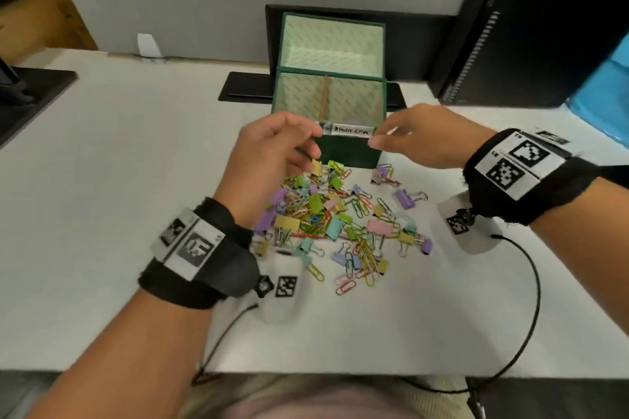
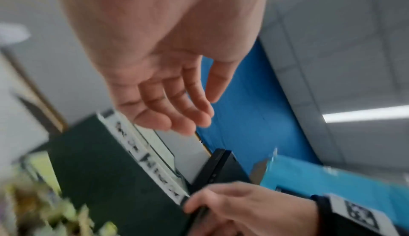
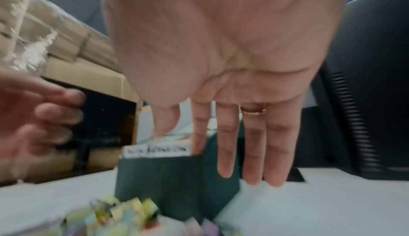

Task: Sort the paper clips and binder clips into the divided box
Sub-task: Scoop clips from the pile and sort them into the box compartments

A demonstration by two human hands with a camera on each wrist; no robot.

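Observation:
A dark green divided box (image 1: 350,151) stands open at the table's middle, its lid tipped back and a "Binder Clips" label (image 1: 349,130) on its front rim. A brown divider (image 1: 326,95) splits its inside. A mixed pile of coloured paper clips and binder clips (image 1: 326,214) lies just in front of it. My left hand (image 1: 311,149) hovers at the box's front left corner with loosely curled fingers (image 2: 190,110) and holds nothing. My right hand (image 1: 376,139) has straight fingers (image 3: 225,152); its thumb and index fingertip are at the box's (image 3: 159,175) front right corner, by the label's end.
A black monitor foot (image 1: 245,86) sits behind the box and a dark monitor (image 1: 544,26) stands at the right with a blue object (image 1: 606,105) beside it. Another black base (image 1: 30,91) is at far left. Black cables (image 1: 534,282) trail over the near table.

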